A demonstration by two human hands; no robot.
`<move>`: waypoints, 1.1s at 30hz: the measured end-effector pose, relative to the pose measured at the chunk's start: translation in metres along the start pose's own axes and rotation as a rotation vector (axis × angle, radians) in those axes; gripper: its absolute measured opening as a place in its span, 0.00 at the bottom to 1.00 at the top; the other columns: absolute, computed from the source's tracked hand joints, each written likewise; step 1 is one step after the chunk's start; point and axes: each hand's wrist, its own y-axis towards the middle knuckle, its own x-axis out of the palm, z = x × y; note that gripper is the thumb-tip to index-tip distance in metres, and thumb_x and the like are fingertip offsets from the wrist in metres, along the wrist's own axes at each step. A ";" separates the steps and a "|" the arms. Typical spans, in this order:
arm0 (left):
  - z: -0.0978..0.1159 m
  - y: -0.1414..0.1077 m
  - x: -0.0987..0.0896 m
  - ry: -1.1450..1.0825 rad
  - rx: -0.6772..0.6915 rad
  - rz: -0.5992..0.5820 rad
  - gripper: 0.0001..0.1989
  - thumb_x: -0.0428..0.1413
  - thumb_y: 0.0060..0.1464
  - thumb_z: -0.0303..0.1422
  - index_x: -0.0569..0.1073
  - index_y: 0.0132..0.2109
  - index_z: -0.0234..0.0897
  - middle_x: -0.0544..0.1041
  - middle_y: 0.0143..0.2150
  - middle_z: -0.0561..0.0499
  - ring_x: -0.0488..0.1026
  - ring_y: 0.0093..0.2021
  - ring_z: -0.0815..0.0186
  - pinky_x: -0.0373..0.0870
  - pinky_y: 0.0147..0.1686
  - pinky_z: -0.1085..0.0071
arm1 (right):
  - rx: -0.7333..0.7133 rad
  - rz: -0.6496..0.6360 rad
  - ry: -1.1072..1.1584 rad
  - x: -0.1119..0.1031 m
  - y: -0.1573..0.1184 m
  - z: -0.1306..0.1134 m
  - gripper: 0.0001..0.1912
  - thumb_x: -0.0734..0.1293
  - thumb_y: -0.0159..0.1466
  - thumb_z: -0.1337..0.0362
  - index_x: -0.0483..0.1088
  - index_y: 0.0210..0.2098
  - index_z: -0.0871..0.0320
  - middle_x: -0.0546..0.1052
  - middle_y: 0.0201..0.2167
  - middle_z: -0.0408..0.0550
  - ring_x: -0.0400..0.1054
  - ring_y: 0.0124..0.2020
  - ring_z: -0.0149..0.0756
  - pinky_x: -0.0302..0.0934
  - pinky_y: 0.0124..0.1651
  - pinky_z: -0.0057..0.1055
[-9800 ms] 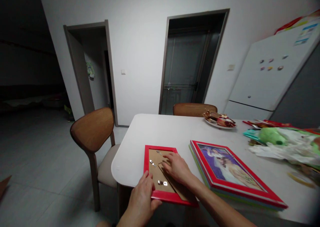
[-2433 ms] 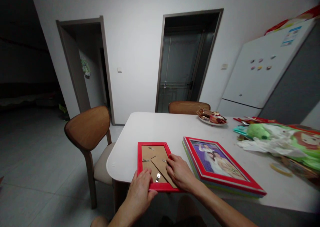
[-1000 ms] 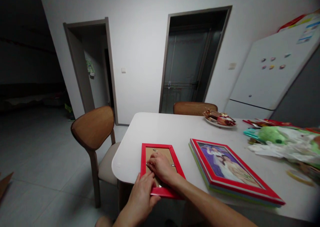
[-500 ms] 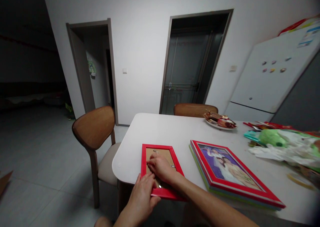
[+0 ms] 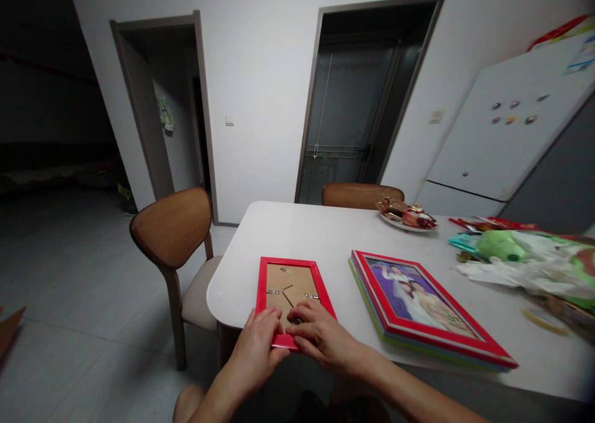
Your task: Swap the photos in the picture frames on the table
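Note:
A small red picture frame [image 5: 263,286] lies back side up at the table's near edge, its brown backing board [image 5: 279,281] facing me. Metal clips [image 5: 273,292] sit along the board's sides, and a thin cut outline of a stand shows in its middle. My left hand [image 5: 261,339] grips the lower left corner, thumb against the near edge. At the lower right, my right hand [image 5: 320,336] has its fingers bent over the bottom of the board, around a dark metal clip [image 5: 297,319] that they partly cover. Its thumb touches the frame's near edge.
Right of my hands lies a stack of larger frames, topped by a red-framed photo [image 5: 423,296]. Farther back are a plate of food [image 5: 409,218], a green and white plastic bag [image 5: 525,258] and a tape roll [image 5: 545,321]. Wooden chairs [image 5: 174,227] stand around the white table [image 5: 297,224].
My right hand has moved from the upper left of the backing board down to its bottom clip, uncovering the board's middle. My left hand keeps hold of the corner. The view has tilted slightly downward.

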 end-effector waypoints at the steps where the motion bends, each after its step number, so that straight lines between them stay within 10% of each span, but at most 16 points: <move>1: 0.000 0.000 0.000 -0.008 0.008 0.006 0.25 0.57 0.42 0.29 0.64 0.50 0.35 0.66 0.52 0.43 0.60 0.53 0.58 0.49 0.55 0.57 | 0.000 0.001 0.002 0.000 -0.001 0.000 0.11 0.57 0.59 0.66 0.71 0.31 0.56 0.69 0.35 0.48 0.58 0.39 0.35 0.52 0.43 0.35; 18: 0.018 -0.007 -0.006 -0.007 -0.033 -0.038 0.22 0.55 0.41 0.26 0.66 0.47 0.34 0.64 0.54 0.43 0.57 0.55 0.58 0.47 0.56 0.55 | 0.747 0.262 0.208 0.023 0.092 0.086 0.13 0.60 0.58 0.59 0.69 0.33 0.63 0.72 0.31 0.49 0.65 0.30 0.33 0.60 0.31 0.30; 22: 0.020 -0.007 -0.006 0.048 -0.059 -0.042 0.23 0.54 0.40 0.25 0.65 0.48 0.32 0.64 0.53 0.41 0.58 0.55 0.58 0.46 0.56 0.55 | 0.799 0.283 0.198 0.023 0.094 0.091 0.15 0.58 0.60 0.60 0.62 0.44 0.60 0.67 0.43 0.47 0.64 0.39 0.33 0.61 0.40 0.36; 33: 0.037 0.008 0.022 0.268 0.034 -0.160 0.23 0.53 0.40 0.25 0.64 0.48 0.32 0.58 0.57 0.40 0.51 0.58 0.54 0.45 0.55 0.50 | 0.645 0.417 0.242 -0.003 0.063 0.077 0.12 0.58 0.55 0.62 0.70 0.27 0.60 0.74 0.27 0.48 0.66 0.27 0.32 0.57 0.32 0.26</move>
